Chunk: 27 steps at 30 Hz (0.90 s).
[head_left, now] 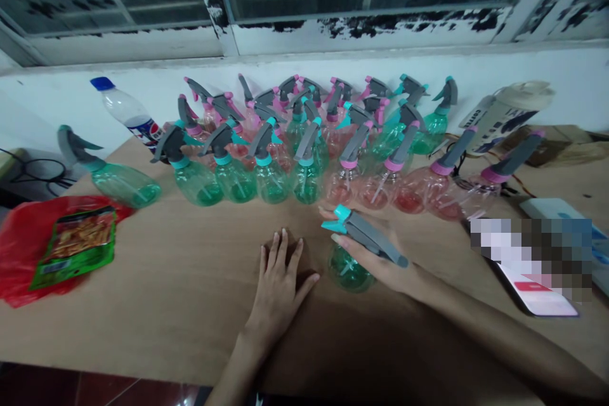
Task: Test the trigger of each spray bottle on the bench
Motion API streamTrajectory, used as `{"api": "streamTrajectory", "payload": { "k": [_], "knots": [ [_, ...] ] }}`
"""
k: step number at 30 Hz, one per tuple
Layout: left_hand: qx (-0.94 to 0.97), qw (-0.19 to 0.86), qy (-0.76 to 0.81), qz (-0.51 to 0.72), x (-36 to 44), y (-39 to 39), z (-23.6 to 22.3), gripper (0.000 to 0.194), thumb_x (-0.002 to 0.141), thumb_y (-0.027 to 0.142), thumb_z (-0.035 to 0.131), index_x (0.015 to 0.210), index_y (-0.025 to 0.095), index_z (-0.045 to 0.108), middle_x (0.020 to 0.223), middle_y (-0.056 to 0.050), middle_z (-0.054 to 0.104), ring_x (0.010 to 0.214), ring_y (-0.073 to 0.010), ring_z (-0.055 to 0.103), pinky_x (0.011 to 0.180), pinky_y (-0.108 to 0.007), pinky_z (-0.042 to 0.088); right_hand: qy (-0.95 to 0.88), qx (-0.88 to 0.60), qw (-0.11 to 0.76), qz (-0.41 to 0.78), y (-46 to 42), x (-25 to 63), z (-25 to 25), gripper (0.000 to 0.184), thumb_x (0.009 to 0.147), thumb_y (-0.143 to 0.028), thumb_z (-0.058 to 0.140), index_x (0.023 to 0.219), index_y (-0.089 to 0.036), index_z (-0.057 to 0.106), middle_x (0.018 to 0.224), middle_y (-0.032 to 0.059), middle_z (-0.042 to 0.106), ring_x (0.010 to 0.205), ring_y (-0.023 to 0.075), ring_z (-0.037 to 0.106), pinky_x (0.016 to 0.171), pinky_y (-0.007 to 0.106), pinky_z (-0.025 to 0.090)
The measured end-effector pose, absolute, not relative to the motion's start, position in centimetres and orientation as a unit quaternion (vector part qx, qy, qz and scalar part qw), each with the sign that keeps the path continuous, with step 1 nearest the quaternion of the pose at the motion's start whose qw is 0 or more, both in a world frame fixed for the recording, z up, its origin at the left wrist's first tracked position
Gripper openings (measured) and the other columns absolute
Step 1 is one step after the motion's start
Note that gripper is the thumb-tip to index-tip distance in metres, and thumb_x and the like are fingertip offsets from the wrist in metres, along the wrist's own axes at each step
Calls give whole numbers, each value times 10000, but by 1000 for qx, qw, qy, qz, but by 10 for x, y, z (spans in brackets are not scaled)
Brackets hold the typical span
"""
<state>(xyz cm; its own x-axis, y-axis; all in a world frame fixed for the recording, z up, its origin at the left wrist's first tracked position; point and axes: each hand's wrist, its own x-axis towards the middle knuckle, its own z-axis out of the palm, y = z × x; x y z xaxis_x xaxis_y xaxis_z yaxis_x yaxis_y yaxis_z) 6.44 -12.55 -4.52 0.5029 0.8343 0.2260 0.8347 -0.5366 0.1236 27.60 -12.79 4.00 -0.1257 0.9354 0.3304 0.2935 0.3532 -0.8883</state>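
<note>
My right hand is wrapped round a green spray bottle with a grey and teal trigger head, which stands on the wooden table. The head's nozzle points to the left. My left hand lies flat on the tabletop with its fingers spread, a little left of that bottle and holding nothing. Beyond both hands, several spray bottles stand in rows: green ones such as this near bottle with teal collars, and pink ones like this bottle with pink collars.
A red plastic bag with a green snack packet lies at left. Behind stands a blue-capped drink bottle. At right are a lit phone, a white box and a printed coffee bag. A wall with windows borders the back.
</note>
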Motion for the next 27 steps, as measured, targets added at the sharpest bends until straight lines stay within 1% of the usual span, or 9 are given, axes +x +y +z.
{"api": "streamTrajectory", "payload": {
  "k": [2,5,10,15,18,21,23,25,27],
  "knots": [
    [-866,0,-483,-130,64,-125,-45,575,888,465,507,1357,139,434,1476,-207,313,1380,-354,241,1065,-581,261,-668,-451,479,349,-128,276,40,279,851,-260,569,1122,-256,632,950,37,686,911,206,653,899,393,511],
    [-867,-2,-480,-133,64,-125,-45,577,888,473,504,1356,144,436,1472,-199,326,1378,-352,249,1068,-576,264,-670,-442,483,351,-128,276,40,282,848,-247,575,1124,-243,634,1014,42,684,959,203,645,931,381,493],
    [-867,9,-484,-120,64,-125,-46,585,891,469,502,1365,134,427,1482,-206,302,1382,-352,237,1073,-568,263,-674,-440,482,347,-126,277,39,288,853,-258,570,1133,-244,633,960,42,689,1036,231,623,945,407,486],
    [-867,10,-486,-108,64,-126,-46,589,898,485,479,1375,146,413,1491,-197,286,1389,-347,221,1071,-572,265,-685,-428,482,340,-125,276,40,276,849,-299,583,1118,-258,632,1048,46,683,1034,228,627,909,407,500],
    [-866,10,-488,-104,65,-126,-46,589,897,479,484,1376,143,412,1489,-199,291,1387,-347,225,1074,-572,260,-696,-411,500,311,-123,274,39,253,808,-380,631,1026,-254,653,1033,50,676,991,224,632,872,399,503],
    [-867,7,-488,-106,65,-126,-46,593,897,484,482,1372,134,418,1483,-203,301,1386,-350,228,1078,-572,255,-690,-407,522,292,-121,271,38,217,782,-435,648,885,-245,649,869,24,665,827,193,647,751,358,521],
    [-867,5,-486,-110,65,-126,-45,592,898,492,476,1367,137,421,1482,-198,307,1387,-348,225,1079,-572,253,-689,-408,522,294,-120,270,38,187,796,-428,632,828,-243,632,789,2,641,743,169,637,691,331,516],
    [-867,4,-486,-110,65,-125,-45,589,898,491,475,1364,135,424,1482,-198,307,1387,-348,224,1078,-571,255,-695,-405,517,293,-120,270,38,166,807,-409,621,828,-245,634,790,1,645,760,168,636,709,333,513],
    [-867,5,-486,-107,65,-125,-44,587,899,486,477,1362,129,426,1482,-203,304,1386,-352,226,1076,-571,259,-696,-412,511,293,-119,271,39,175,806,-390,618,906,-250,650,848,13,668,811,182,639,752,355,513]
  ]
}}
